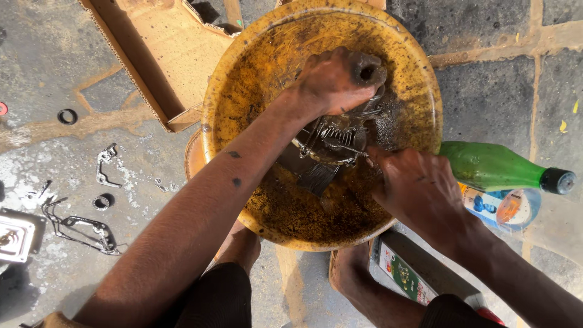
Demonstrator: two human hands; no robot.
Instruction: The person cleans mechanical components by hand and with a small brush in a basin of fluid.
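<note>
- On the far left, small metal parts are lying on the stone floor [498, 91]: a black rubber ring [67, 116], a bright metal bracket [105, 165], a wire linkage [82, 228] and a square metal plate [15, 235] at the edge.
- An opened cardboard box [155, 51] is lying flat just beside the upper left of the basin.
- The yellow plastic basin [419, 73], stained dark with grime, is sitting on the floor between the person's bare feet [349, 267].
- The left hand [331, 82] is reaching into the basin, its fingers [364, 70] closed around the top of a greasy metal part with springs [337, 140], which is resting at the basin's middle.
- A dark brush [317, 177] is lying against the part's underside; who is holding it cannot be told.
- The right hand [419, 191] is working at the part's lower right, fingers pressed together and curled; what they are pinching is hidden.
- A green bottle [495, 167] with a black cap is lying on its side, touching the basin's right rim, over a round printed tin [504, 209].
</note>
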